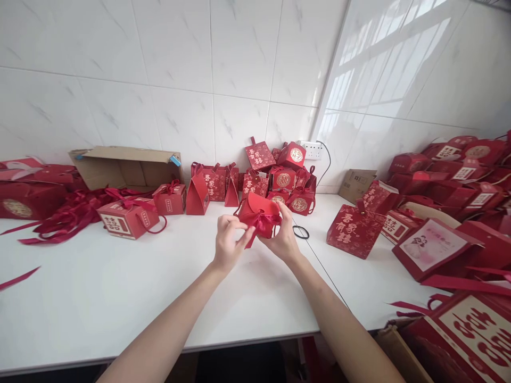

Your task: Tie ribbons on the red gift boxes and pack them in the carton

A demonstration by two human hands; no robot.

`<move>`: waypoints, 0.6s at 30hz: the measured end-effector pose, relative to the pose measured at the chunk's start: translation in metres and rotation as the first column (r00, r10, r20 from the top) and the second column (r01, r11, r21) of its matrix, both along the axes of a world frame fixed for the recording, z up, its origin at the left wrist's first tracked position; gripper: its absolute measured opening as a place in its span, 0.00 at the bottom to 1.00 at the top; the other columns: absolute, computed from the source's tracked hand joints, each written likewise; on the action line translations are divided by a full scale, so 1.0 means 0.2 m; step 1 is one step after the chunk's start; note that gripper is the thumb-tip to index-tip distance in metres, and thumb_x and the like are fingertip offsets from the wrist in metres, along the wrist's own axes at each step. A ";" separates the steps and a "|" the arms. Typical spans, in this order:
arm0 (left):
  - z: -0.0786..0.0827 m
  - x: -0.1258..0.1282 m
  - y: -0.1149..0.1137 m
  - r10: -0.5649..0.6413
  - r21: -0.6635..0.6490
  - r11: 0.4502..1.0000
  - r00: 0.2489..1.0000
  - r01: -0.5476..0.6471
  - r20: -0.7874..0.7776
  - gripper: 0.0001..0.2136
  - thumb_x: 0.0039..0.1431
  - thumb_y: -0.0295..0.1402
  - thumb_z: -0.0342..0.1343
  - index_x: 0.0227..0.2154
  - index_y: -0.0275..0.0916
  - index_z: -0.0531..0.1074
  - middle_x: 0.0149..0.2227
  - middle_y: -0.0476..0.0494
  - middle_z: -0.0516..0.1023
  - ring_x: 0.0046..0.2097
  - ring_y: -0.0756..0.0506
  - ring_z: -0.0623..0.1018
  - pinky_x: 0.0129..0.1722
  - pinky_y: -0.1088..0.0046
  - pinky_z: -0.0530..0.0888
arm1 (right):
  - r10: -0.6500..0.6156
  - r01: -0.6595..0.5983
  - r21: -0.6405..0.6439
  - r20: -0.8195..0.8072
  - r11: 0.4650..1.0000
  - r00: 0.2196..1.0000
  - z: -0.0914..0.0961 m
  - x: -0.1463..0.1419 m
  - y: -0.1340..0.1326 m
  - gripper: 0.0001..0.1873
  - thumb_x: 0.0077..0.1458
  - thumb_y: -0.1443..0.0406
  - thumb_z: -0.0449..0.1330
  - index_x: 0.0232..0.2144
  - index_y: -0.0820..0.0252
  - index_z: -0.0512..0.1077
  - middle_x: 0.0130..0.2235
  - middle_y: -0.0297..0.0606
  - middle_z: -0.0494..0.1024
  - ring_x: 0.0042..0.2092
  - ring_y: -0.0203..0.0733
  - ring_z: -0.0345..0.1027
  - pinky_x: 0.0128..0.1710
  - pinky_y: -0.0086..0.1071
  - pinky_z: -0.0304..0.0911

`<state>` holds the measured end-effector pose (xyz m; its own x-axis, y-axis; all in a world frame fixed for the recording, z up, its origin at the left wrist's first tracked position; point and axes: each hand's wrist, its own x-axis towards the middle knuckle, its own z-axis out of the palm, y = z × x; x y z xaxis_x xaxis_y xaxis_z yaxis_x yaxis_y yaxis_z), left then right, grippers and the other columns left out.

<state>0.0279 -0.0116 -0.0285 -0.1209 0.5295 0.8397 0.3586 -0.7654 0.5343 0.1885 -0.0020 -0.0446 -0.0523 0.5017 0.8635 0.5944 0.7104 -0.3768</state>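
A small red gift box (259,203) with a rounded flap is held up over the white table, in the middle of the head view. A dark red satin ribbon (261,219) is tied in a bow across its front. My left hand (230,240) is closed, thumb and finger pinching the ribbon's left side. My right hand (284,238) grips the box from the right and below, its thumb along the side. The fingers behind the box are hidden.
Red boxes (283,178) stand stacked against the tiled wall. Loose ribbons (75,215) and an open cardboard box (120,154) lie left. A large pile of red boxes (451,175) fills the right. A black ring (301,232) and a thin cord lie right of my hands.
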 end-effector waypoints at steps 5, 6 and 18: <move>-0.02 -0.04 0.11 0.120 -0.475 0.868 0.866 0.146 0.485 0.10 0.50 0.40 0.55 0.24 0.39 0.66 0.26 0.50 0.69 0.29 0.50 0.70 0.33 0.72 0.70 | 0.065 -0.115 -0.219 -0.221 0.969 0.973 0.04 -0.03 -0.04 0.50 0.37 0.55 0.68 0.59 0.57 0.49 0.57 0.51 0.60 0.58 0.56 0.57 0.55 0.51 0.59; -0.04 -0.06 0.14 0.164 -0.531 0.830 0.836 0.169 0.523 0.09 0.49 0.40 0.54 0.23 0.39 0.66 0.24 0.51 0.68 0.28 0.50 0.69 0.31 0.73 0.70 | 0.075 -0.178 -0.283 -0.338 0.942 0.938 0.06 -0.05 -0.06 0.48 0.38 0.53 0.67 0.58 0.56 0.52 0.56 0.49 0.62 0.56 0.55 0.59 0.54 0.50 0.60; -0.07 -0.14 0.25 0.300 -0.679 0.705 0.782 0.203 0.545 0.07 0.45 0.34 0.53 0.20 0.37 0.64 0.17 0.54 0.64 0.22 0.52 0.66 0.24 0.77 0.65 | 0.017 -0.897 -0.362 -0.926 0.254 0.378 0.11 -0.04 -0.70 0.40 0.49 0.35 0.40 0.45 0.58 0.69 0.39 0.47 0.77 0.44 0.50 0.71 0.37 0.44 0.69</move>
